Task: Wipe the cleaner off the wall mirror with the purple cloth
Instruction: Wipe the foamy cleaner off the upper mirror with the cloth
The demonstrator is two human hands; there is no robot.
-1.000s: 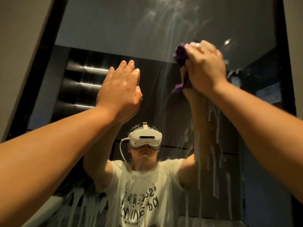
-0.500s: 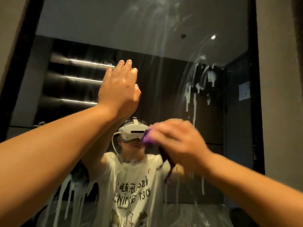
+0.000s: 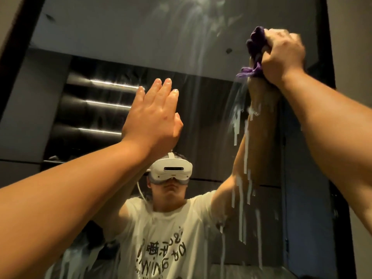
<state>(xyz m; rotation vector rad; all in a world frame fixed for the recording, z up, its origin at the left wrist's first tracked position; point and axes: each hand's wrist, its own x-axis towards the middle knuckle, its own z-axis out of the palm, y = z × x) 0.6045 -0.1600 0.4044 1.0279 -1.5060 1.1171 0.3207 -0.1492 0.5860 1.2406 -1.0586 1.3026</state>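
Note:
The wall mirror (image 3: 124, 33) fills the view, framed in black. White cleaner streaks (image 3: 240, 200) run down its right half, and more drip at the bottom left. My right hand (image 3: 281, 55) is high at the upper right, shut on the bunched purple cloth (image 3: 254, 47), which presses against the glass. Fingers together, my left hand (image 3: 153, 119) lies flat on the mirror near the middle and holds nothing. Faint smeared wipe marks (image 3: 197, 37) show on the upper glass.
The black mirror frame (image 3: 330, 57) runs down the right side, with a beige wall (image 3: 350, 37) beyond it. The frame's left edge (image 3: 16, 47) slants at the upper left. My own reflection with a white headset (image 3: 171, 170) shows in the lower centre.
My right hand swept the cloth down to the middle of the mirror, then back up to the upper right. The blobs of cleaner at the upper right are wiped away. My left hand stayed flat.

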